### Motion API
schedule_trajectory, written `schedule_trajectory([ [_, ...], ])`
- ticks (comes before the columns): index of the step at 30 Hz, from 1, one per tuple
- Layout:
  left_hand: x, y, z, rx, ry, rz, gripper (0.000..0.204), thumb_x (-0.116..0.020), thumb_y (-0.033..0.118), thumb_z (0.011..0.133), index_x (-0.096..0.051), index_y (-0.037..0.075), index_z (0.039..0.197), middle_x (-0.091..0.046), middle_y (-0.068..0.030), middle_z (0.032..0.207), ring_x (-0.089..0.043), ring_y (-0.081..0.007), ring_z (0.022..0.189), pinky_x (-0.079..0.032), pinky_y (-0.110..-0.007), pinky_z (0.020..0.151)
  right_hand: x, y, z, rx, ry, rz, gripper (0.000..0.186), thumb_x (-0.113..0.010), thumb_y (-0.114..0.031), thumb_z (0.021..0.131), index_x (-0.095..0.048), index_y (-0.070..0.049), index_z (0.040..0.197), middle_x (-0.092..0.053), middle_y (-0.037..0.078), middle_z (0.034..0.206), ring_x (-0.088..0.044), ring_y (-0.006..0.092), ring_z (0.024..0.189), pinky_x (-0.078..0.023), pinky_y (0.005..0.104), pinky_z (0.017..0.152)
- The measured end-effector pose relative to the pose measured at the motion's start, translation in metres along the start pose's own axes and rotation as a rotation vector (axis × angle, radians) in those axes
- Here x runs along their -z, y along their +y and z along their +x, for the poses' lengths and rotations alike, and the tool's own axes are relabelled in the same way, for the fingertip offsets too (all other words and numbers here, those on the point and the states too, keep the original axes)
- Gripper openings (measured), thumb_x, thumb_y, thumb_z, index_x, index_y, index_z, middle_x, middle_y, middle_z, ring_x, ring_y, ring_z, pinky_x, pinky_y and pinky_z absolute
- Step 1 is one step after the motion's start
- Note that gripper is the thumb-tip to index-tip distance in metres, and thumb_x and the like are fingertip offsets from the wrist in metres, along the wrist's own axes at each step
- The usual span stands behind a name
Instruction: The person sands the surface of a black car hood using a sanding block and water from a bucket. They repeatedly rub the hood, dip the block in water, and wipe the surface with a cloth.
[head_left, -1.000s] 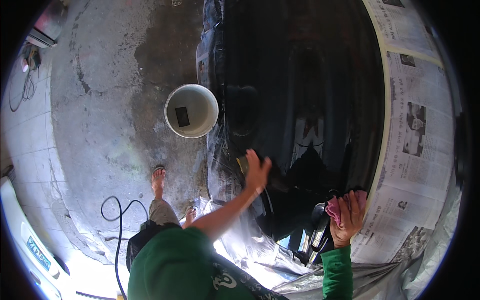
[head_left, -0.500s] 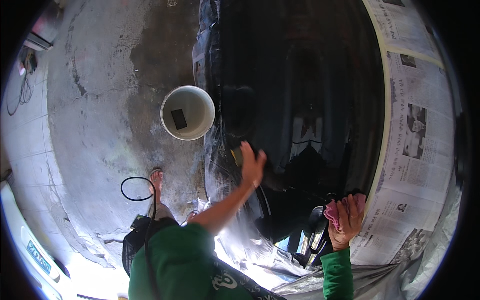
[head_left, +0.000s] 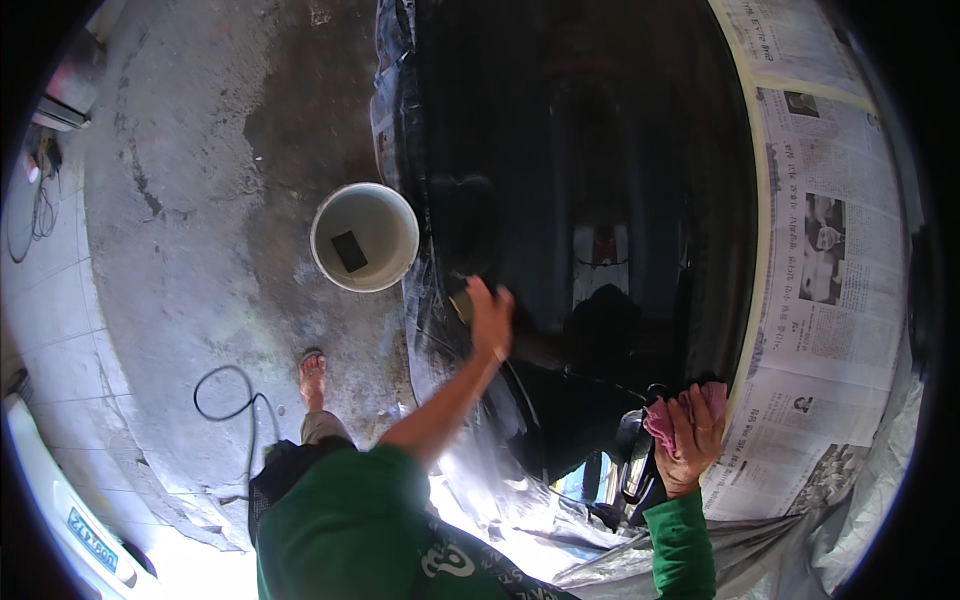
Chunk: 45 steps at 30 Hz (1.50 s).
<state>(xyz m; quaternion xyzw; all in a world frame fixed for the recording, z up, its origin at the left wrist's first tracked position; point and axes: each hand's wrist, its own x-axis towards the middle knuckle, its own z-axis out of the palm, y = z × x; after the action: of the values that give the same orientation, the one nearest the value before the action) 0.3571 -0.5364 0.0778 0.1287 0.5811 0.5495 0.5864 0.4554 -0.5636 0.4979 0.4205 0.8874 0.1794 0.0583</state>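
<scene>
My left hand (head_left: 489,318) is palm down near the left edge of a glossy black car panel (head_left: 500,130), its fingers bent over a small yellow pad (head_left: 462,306) that peeks out at the side. Most of that pad is hidden, so its exact kind is unclear. At the panel's near right corner, my right hand (head_left: 690,445) grips a crumpled pink cloth (head_left: 660,424). It rests close to the headlamp (head_left: 637,470) and the taped newspaper edge.
Newspaper masking (head_left: 830,350) lines the right side. Plastic sheeting (head_left: 395,120) hangs along the panel's left edge. A white bucket (head_left: 318,240) with water and a dark rectangular block (head_left: 349,251) stands on the concrete floor. A black hose (head_left: 224,369) loops near my foot; a white car (head_left: 60,490) is lower left.
My left hand and the yellow pad have shifted slightly left and away from me. The right hand stays at the corner with the cloth. The view has turned a little.
</scene>
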Motion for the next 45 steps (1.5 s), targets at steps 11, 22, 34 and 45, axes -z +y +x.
schedule_trajectory([
  [11, 0.033, 0.009, 0.042, 0.049, -0.187, -0.281, 0.084, -0.041, 0.058, 0.112, -0.023, -0.003, 0.167, -0.020, -0.0219, 0.176, -0.017, -0.0269, 0.163, -0.013, -0.036, 0.132, 0.006, 0.000, -0.001, 0.001, 0.021, -0.024, 0.033, -0.089, -0.018, 0.083, -0.078, -0.014, 0.114, -0.070, 0.009, 0.138, -0.059, 0.0541, 0.132, -0.050, 0.0649, 0.112],
  [22, -0.005, 0.040, -0.160, -0.406, -0.212, 0.169, 0.093, -0.058, 0.042, 0.107, -0.008, -0.007, 0.168, -0.007, -0.0288, 0.177, -0.003, -0.0421, 0.165, -0.004, -0.046, 0.133, 0.005, 0.000, -0.003, -0.002, 0.003, -0.022, 0.035, -0.090, -0.018, 0.081, -0.079, -0.014, 0.114, -0.069, 0.009, 0.139, -0.059, 0.0544, 0.132, -0.050, 0.0649, 0.112],
  [34, 0.005, 0.009, -0.079, -0.060, -0.089, 0.088, 0.092, -0.045, 0.053, 0.112, -0.006, -0.010, 0.167, -0.002, -0.0302, 0.176, 0.003, -0.0391, 0.165, -0.003, -0.042, 0.133, 0.006, -0.004, 0.010, 0.034, 0.035, -0.021, 0.033, -0.088, -0.018, 0.083, -0.079, -0.015, 0.115, -0.070, 0.010, 0.138, -0.060, 0.0518, 0.132, -0.050, 0.0635, 0.113],
  [45, 0.067, 0.092, -0.043, -0.255, -0.218, 0.077, 0.100, -0.068, 0.051, 0.103, -0.018, -0.008, 0.166, -0.016, -0.0280, 0.175, -0.012, -0.0313, 0.165, -0.015, -0.035, 0.132, 0.007, -0.003, 0.007, 0.077, 0.180, 0.079, 0.032, -0.085, -0.011, 0.077, -0.080, -0.014, 0.108, -0.073, 0.007, 0.133, -0.062, 0.0475, 0.132, -0.051, 0.0584, 0.110],
])
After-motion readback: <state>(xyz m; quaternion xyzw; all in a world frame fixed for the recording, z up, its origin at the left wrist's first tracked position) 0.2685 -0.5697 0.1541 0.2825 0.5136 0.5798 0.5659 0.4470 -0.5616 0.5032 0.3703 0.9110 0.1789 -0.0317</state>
